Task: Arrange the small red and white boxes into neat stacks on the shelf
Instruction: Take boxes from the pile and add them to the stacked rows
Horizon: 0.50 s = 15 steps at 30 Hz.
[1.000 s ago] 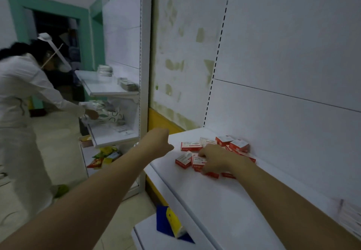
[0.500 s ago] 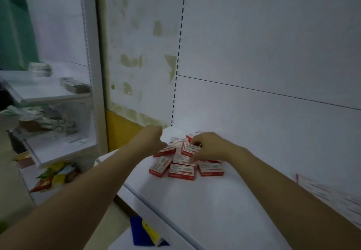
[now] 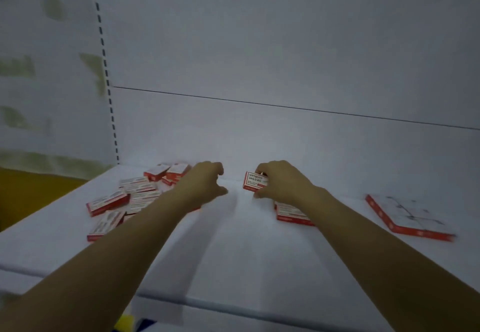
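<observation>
- I see my right hand (image 3: pixel 281 179) near the back edge of the shelf (image 3: pixel 233 248), its grip pinched on one small red and white box (image 3: pixel 255 181), a flat cardboard carton tilted with its printed white face toward me.
- My left hand (image 3: pixel 205 182) hovers just beside the loose pile (image 3: pixel 135 196), fingers curled loosely and spread, holding nothing that I can see.
- The pile sits toward the shelf's back left corner: flat rectangular cartons with white tops and red sides, lying at mixed angles, some overlapping; my left forearm hides part of them.
- A short stack of the same boxes (image 3: pixel 292 213) lies under my right wrist, partly covered, so I cannot count it.
- Toward the right edge lies a larger flat pack (image 3: pixel 407 217), white-topped with a red rim, set at an angle to the back panel.
- The shelf is smooth, matt white; the back panel (image 3: pixel 259 59) is plain white with one thin horizontal seam and a slotted upright at its left.
</observation>
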Each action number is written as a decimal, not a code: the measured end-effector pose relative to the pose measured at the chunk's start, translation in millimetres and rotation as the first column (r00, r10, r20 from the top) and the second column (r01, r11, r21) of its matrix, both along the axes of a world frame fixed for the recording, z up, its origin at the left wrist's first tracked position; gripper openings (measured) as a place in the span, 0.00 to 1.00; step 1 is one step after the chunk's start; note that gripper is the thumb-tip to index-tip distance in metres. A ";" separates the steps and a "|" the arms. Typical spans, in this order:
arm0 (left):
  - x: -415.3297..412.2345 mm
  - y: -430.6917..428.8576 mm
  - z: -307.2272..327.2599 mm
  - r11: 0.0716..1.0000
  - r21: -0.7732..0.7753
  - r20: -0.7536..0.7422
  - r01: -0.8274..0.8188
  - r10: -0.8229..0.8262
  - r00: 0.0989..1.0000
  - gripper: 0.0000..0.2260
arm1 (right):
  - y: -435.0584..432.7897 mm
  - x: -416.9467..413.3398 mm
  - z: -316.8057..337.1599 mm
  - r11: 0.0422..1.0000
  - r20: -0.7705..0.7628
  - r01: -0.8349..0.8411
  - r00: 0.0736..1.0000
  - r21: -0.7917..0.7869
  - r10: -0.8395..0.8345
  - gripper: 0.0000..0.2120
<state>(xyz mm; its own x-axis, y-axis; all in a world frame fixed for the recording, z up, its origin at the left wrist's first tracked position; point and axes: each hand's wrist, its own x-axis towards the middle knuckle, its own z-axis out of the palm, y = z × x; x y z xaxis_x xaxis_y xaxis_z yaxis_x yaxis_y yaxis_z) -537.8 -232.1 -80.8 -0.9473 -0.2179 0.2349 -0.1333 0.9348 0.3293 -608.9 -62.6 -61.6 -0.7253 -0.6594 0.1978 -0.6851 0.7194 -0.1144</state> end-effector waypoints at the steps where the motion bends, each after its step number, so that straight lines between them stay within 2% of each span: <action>1: -5.7 13.2 0.5 0.998 0.019 -0.014 0.053 -0.053 0.998 0.22 | 11.7 0.1 -0.2 1.000 -0.024 0.030 0.999 0.002 -0.030 0.21; 5: -26.4 64.3 3.3 0.961 0.102 -0.128 0.258 -0.244 0.961 0.26 | 52.3 -2.3 -0.5 0.996 -0.132 0.084 0.988 -0.003 -0.084 0.22; 8: -37.6 95.3 3.2 0.935 0.068 -0.277 0.347 -0.316 0.907 0.20 | 79.0 -5.8 3.2 0.997 -0.191 0.071 0.979 -0.022 -0.074 0.23; 10: -44.2 109.2 3.3 0.928 0.066 -0.356 0.368 -0.322 0.877 0.17 | 96.7 -8.6 5.8 0.997 -0.197 0.056 0.978 -0.048 -0.065 0.24; 15: -55.6 126.0 1.7 0.922 0.133 -0.456 0.364 -0.269 0.848 0.17 | 132.9 -13.8 4.4 0.982 -0.189 -0.001 0.981 -0.191 -0.036 0.24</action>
